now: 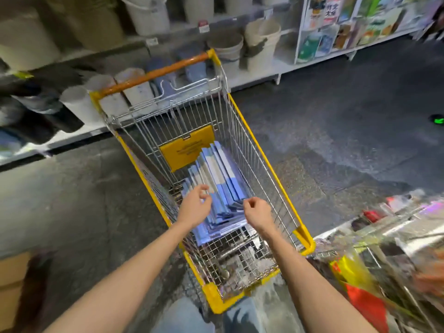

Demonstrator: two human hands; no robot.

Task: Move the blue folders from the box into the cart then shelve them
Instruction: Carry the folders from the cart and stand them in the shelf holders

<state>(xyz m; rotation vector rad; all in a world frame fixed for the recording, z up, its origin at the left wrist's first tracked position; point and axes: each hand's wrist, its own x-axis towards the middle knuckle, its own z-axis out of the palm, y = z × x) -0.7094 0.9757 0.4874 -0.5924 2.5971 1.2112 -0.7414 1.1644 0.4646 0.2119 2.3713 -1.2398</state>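
**Blue folders in the cart, both hands poised over the stack**

The blue folders (216, 179) lie in the middle of the cart (305, 239) basket as a slumped, fanned pile, their far ends reaching toward the yellow flap (187, 147). The left hand (195, 203) and right hand (257, 212) hover just over the pile's near end. Neither grip pinches anything that I can see; on both, the fingers are loosely curled.

The folders look thin, flat and smooth-covered. Each is probably light, but a bundle would be weighty and apt to slide apart or bow in the middle. The sound hold is likely one hand on each long side of a squared-up bundle, with fingers under the bottom cover and thumbs pressing on top.

Wire walls stand close on both sides of the pile, so the only free way out is straight up past the yellow rim. The shelf (252, 75) of pails runs beyond the orange handle (153, 73). A cluttered display (384, 236) crowds the cart's near right corner. Open floor (336, 116) lies to the right, and a cardboard box (12, 284) sits at the near left.
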